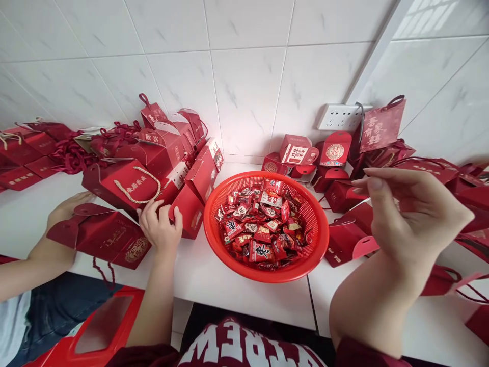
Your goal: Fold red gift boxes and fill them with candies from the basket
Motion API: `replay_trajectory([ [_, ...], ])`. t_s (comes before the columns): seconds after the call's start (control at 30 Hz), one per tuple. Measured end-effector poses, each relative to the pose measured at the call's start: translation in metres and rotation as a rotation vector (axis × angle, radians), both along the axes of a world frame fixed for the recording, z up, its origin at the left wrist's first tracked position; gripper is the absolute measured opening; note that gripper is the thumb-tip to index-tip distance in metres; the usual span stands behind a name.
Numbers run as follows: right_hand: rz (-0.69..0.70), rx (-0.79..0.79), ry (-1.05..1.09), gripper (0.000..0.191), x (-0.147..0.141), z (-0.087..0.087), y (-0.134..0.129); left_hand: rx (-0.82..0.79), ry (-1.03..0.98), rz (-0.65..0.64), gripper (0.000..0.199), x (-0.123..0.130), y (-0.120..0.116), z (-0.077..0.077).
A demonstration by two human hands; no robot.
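Touching 1 red box with the thumb, the left hand is loosely spread. The right hand is raised, thumb and index finger close together; I cannot tell whether they pinch anything. Between them, 1 red basket of wrapped sweets sits on the desk.
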State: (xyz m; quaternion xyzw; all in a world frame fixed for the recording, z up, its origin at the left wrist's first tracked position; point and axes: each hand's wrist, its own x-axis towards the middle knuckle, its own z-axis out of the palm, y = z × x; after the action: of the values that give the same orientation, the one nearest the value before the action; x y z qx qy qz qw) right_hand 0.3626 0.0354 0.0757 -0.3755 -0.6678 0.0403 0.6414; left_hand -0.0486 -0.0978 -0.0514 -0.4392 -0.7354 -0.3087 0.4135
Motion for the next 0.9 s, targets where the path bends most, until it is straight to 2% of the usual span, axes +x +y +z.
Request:
replay_trajectory([
  [0.2, 0.087, -0.004, -0.012, 0.02, -0.009, 0.002, -0.004, 0.004, -0.039, -0.08, 0.025, 0.001, 0.006, -0.007],
  [0.43, 0.091, -0.01, -0.089, 0.02, -0.008, 0.005, -0.003, -0.004, -0.127, -0.12, 0.026, 0.004, 0.013, -0.004],
  [0.67, 0.068, 0.046, -0.097, 0.016, -0.013, 0.005, -0.001, 0.015, -0.084, -0.114, 0.048, -0.001, 0.014, -0.016],
  [0.8, 0.097, 0.026, -0.099, 0.016, -0.013, 0.005, 0.0, -0.05, -0.072, -0.121, 0.041, -0.005, 0.012, -0.019],
  [0.9, 0.108, -0.027, -0.144, 0.014, -0.011, 0.005, 0.002, -0.029, -0.077, -0.114, 0.041, -0.004, 0.01, -0.013],
])
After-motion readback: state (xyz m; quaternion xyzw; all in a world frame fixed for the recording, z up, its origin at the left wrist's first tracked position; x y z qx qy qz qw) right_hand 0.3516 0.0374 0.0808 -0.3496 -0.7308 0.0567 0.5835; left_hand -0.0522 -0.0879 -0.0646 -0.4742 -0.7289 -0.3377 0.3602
